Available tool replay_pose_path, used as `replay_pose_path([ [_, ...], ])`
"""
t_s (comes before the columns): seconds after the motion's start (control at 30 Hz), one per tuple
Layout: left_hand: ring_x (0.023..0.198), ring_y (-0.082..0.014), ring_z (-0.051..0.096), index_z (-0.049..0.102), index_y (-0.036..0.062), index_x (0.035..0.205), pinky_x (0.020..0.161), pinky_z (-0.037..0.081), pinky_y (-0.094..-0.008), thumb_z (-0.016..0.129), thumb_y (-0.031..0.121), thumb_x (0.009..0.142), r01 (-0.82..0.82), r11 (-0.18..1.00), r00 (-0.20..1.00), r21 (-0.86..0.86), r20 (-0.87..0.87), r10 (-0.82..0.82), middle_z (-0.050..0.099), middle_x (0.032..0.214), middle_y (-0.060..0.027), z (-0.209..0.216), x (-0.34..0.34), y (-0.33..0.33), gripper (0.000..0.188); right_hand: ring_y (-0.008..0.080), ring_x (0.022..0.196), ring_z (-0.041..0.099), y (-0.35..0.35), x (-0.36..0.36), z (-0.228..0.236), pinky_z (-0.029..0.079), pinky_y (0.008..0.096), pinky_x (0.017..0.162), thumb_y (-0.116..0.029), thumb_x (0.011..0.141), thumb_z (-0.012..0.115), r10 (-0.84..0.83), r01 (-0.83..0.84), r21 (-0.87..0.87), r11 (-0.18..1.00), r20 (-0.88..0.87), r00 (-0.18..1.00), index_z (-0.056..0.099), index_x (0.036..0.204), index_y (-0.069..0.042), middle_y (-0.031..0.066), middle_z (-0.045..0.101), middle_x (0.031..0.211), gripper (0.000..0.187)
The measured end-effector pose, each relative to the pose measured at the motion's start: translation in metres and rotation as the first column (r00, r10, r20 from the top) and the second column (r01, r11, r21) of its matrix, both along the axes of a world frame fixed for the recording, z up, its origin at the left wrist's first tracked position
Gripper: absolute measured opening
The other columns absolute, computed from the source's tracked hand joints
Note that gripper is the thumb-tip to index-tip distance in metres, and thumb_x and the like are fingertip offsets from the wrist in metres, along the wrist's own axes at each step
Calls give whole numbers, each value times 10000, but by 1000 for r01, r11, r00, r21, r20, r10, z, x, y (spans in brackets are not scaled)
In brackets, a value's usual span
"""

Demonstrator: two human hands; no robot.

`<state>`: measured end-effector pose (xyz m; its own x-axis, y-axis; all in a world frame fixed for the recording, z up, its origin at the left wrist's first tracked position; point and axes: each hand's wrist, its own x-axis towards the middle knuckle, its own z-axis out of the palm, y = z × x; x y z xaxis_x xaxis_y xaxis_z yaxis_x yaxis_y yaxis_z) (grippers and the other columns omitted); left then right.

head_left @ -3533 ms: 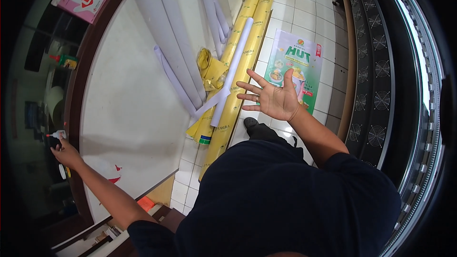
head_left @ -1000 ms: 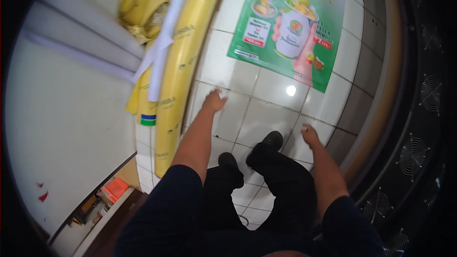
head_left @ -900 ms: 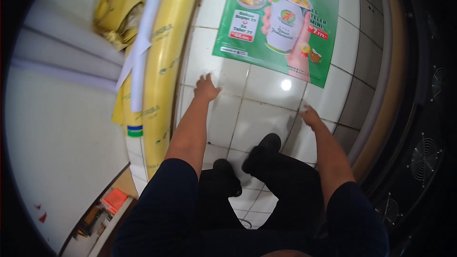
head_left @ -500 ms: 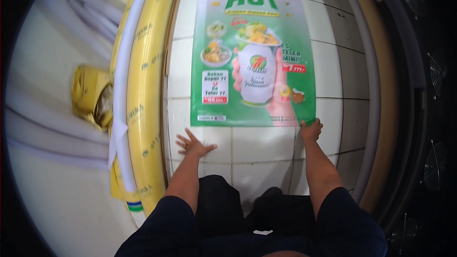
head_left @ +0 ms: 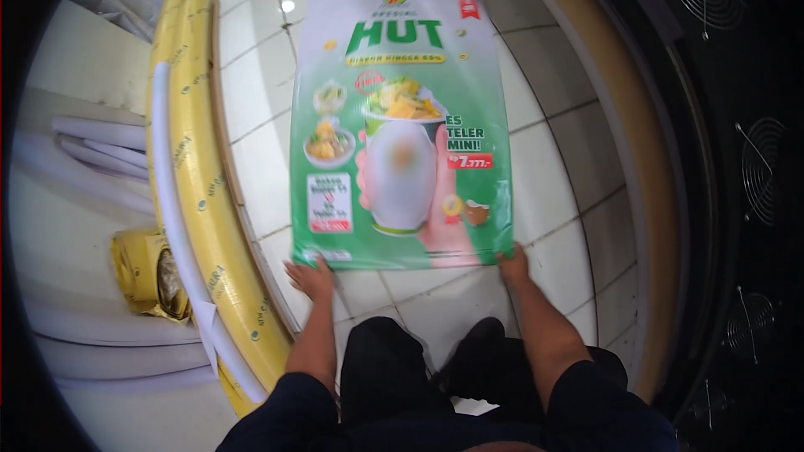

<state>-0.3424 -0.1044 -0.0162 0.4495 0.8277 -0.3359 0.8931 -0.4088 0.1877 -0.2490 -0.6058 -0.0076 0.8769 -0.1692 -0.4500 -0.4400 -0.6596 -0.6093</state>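
A large green and white printed poster (head_left: 402, 209), showing a hand with a cup of food, is spread in front of me above the white tiles. My left hand (head_left: 311, 278) is at its near left corner, thumb on the sheet and the other fingers partly under or beside the edge. At the near right corner my right hand (head_left: 513, 264) pinches the sheet, its fingertips hidden. The poster's near edge looks slightly blurred and stretches between both hands.
Long yellow-wrapped rolls (head_left: 188, 134) and a thin white roll (head_left: 172, 176) lie along the left. Beyond them is a crumpled yellow wrapper (head_left: 142, 276). A dark machine with round wire fan guards (head_left: 762, 172) runs down the right. White floor tiles (head_left: 260, 75) surround the poster.
The poster has come toward me and a little left in view. My left hand, spread and apart from it before, now holds its near left corner. The view has also turned.
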Motion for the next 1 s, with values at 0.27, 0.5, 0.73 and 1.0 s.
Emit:
replay_pose_path([
  [0.27, 1421, -428, 362, 389, -5, 1494, 1166, 313, -482, 718, 376, 883, 440, 864, 838, 244, 234, -492, 358, 1539, -289, 12, 143, 41, 791, 234, 786, 692, 243, -81, 54, 534, 399, 701, -172, 907, 650, 829, -529, 656, 538, -300, 471, 684, 873, -38, 121, 713, 852, 142],
  [0.5, 1473, -373, 289, 447, 183, 1505, 1160, 233, -616, 765, 464, 809, 862, 475, 451, 179, 159, -878, 271, 1609, -210, 32, 173, -116, 814, 375, 947, 664, 176, -80, 0, 513, 454, 865, -284, 984, 530, 295, -242, 314, 918, -133, 946, 693, 1019, -74, 180, 705, 997, 268],
  [0.73, 1282, -364, 511, 517, 161, 1408, 1018, 447, -523, 672, 374, 899, 841, 427, 424, 332, 85, -902, 462, 1452, -184, 26, 272, -62, 573, 120, 633, 592, 17, 18, 1, 486, 268, 575, -146, 990, 576, -501, 567, 388, 727, -265, 824, 604, 912, -54, 48, 622, 745, 125],
  [1.0, 736, -344, 701, 532, 43, 979, 599, 569, -454, 505, 99, 911, 934, 201, 234, 296, -82, -969, 661, 986, -161, 16, 303, -20, 93, 130, 654, 605, 15, 44, 27, 489, 266, 612, -223, 983, 625, -336, 548, 399, 735, -487, 806, 597, 893, -63, 57, 647, 776, 185],
])
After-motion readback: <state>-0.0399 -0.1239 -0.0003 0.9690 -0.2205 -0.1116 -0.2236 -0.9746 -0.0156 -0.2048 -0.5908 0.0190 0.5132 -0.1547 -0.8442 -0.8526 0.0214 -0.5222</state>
